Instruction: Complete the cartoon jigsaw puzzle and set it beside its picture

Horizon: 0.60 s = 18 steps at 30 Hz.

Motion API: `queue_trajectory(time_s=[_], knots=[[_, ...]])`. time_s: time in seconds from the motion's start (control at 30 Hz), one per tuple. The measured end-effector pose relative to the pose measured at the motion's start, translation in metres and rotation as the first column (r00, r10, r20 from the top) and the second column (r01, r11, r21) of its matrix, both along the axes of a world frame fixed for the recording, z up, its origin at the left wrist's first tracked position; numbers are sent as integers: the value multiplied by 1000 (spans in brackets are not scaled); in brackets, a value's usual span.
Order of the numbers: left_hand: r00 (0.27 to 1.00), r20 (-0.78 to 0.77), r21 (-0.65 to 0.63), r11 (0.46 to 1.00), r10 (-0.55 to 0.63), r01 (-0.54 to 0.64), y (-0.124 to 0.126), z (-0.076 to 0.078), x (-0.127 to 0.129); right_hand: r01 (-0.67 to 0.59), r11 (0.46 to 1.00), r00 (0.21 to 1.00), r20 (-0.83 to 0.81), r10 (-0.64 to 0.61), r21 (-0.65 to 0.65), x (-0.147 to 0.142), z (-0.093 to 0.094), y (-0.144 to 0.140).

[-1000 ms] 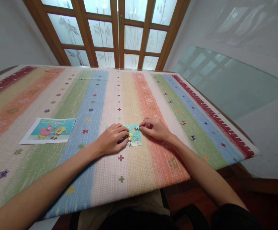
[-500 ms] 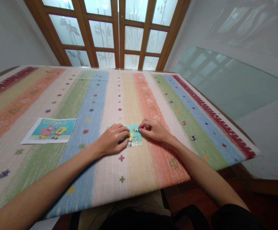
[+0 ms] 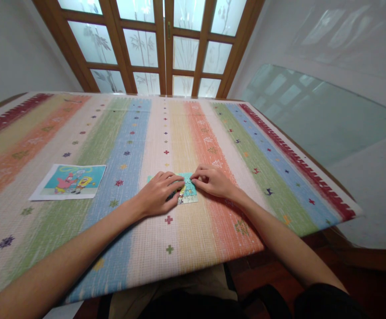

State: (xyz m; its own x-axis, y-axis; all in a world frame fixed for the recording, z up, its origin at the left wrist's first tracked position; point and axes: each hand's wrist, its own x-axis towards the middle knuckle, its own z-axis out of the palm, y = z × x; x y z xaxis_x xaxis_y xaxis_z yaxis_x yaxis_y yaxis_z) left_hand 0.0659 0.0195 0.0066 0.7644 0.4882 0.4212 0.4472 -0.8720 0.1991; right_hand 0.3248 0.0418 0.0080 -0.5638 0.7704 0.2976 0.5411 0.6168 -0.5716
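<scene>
Grip: our left hand [image 3: 159, 195] lies flat, fingers spread and open, pressing on the left part of the small jigsaw puzzle [image 3: 189, 193]; it clasps nothing. Our right hand [image 3: 212, 181] has its fingertips pinched together at the puzzle's upper right edge, seemingly on a single piece, though the piece itself is too small for us to make out.

Item: jigsaw puzzle, turquoise ground with a yellow figure, largely assembled. Location: on the striped tablecloth [image 3: 193, 133], near the front edge, where the cream and orange stripes meet, between our two hands and partly hidden under the left one.

Item: printed reference picture [image 3: 69, 180], cartoon figures on a blue ground, white border. Location: flat on the cloth, well apart to the left, untouched.

Surroundings: wooden-framed frosted glass doors [image 3: 166, 44] behind the table; a glass tabletop [image 3: 312, 115] to the right.

Handling note, as we judge it: we keep the left palm weighing the joined part so it cannot slide on the weave, bring the pinched fingertips straight down over the gap, and press lightly; forcing a misaligned tab would buckle the neighbouring pieces.
</scene>
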Motion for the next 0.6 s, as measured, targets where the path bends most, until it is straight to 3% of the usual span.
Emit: queue_trajectory(time_s=[0.6], knots=[[997, -72, -15, 1000, -18, 17, 1, -3, -2, -64, 994, 996, 75, 57, 93, 2, -1, -2]])
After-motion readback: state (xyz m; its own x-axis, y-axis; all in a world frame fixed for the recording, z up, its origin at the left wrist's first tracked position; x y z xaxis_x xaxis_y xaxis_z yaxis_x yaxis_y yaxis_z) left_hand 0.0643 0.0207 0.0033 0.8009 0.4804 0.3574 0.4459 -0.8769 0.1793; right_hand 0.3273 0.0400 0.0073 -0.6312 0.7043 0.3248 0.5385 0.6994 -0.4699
